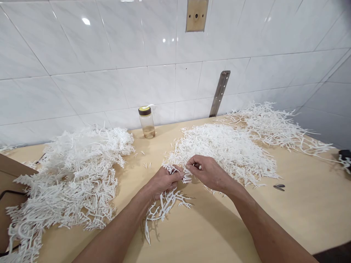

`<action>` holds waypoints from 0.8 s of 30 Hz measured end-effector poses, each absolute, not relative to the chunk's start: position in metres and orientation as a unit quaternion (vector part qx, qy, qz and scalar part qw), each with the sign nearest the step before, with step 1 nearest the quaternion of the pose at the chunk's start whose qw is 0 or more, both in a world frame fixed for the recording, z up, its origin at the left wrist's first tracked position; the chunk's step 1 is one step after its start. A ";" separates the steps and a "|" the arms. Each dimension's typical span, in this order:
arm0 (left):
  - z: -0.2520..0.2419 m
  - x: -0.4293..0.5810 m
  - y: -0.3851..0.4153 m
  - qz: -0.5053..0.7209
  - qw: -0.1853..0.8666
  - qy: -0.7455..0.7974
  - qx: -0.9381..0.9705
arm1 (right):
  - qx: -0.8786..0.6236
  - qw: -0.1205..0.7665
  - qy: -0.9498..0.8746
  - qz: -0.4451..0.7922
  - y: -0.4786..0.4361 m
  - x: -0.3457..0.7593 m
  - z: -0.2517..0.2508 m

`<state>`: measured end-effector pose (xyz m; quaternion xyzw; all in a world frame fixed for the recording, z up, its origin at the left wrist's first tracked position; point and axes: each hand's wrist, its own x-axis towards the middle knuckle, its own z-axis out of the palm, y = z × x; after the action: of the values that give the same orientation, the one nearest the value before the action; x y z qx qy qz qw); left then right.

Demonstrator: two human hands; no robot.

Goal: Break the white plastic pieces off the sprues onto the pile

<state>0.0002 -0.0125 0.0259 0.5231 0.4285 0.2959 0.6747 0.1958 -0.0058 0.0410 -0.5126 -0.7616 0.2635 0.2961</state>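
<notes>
My left hand (164, 180) is closed round a bunch of white plastic branched sprigs (164, 206) whose stems hang down onto the wooden table (208, 233). My right hand (210, 171) pinches the top of the same bunch near my left thumb, its fingers curled in. Both hands sit at the near edge of a middle heap of white plastic sprigs (225, 149). A larger heap of sprigs (76, 179) lies to the left.
A third, looser heap of white sprigs (274, 126) lies at the back right. A small jar with a brown lid (147, 122) stands by the tiled wall. Small dark metal pieces (279, 187) lie on the right. A brown box edge (8, 182) is at far left.
</notes>
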 end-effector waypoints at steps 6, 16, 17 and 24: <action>0.027 0.000 -0.012 0.297 0.691 0.419 0.507 | -0.514 0.294 -0.758 0.274 -0.006 0.195 0.041; 0.029 0.003 -0.012 0.317 0.704 0.437 0.462 | -0.515 0.296 -0.752 0.284 -0.006 0.195 0.040; 0.028 0.003 -0.012 0.318 0.701 0.439 0.463 | -0.517 0.295 -0.751 0.286 -0.006 0.195 0.040; 0.032 0.006 -0.014 0.316 0.679 0.450 0.487 | -0.509 0.299 -0.758 0.280 -0.006 0.192 0.038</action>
<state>0.0059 -0.0142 0.0319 0.4875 0.4497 0.3156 0.6786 0.1923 -0.0065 0.0383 -0.5087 -0.7576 0.2796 0.2986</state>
